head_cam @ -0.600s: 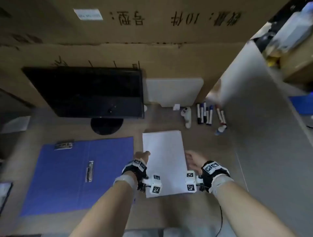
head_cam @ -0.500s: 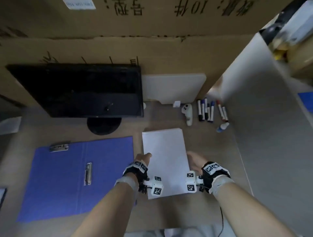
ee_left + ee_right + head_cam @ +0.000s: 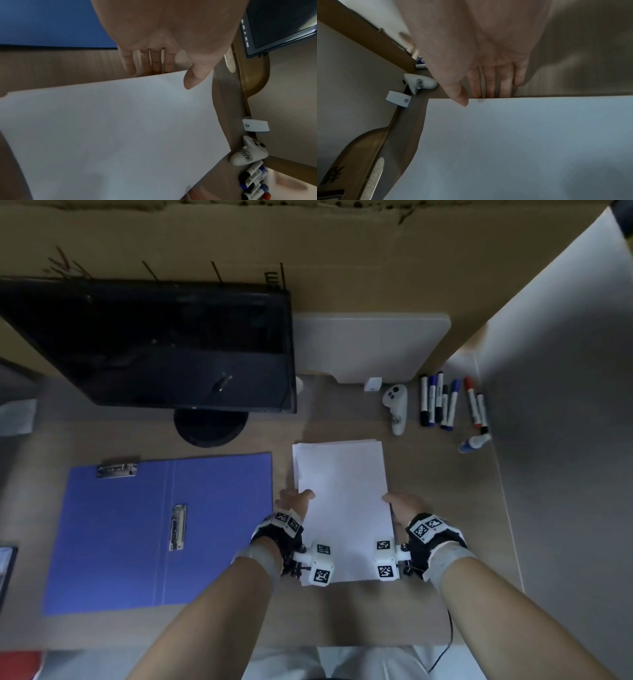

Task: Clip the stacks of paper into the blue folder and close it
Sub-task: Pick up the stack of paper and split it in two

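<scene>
Head view showed your two hands holding a stack of white paper (image 3: 342,501) by its long sides. Your left hand (image 3: 291,501) pinched the left edge, with the thumb on top and the fingers (image 3: 156,62) tucked under the sheets. Your right hand (image 3: 406,503) pinched the right edge the same way, thumb on top and fingers (image 3: 489,81) below. The paper was over the brown desk (image 3: 342,611), just to the right of the blue folder (image 3: 219,529). The folder lay open and flat, and the paper did not touch it. You could see a long metal clip (image 3: 178,527) near the fold and a second metal clip (image 3: 117,467) at the folder's top left edge. Behind the folder stood a black monitor (image 3: 154,344). Far past the paper lay a white controller (image 3: 396,408) and a row of marker pens (image 3: 438,400).
</scene>
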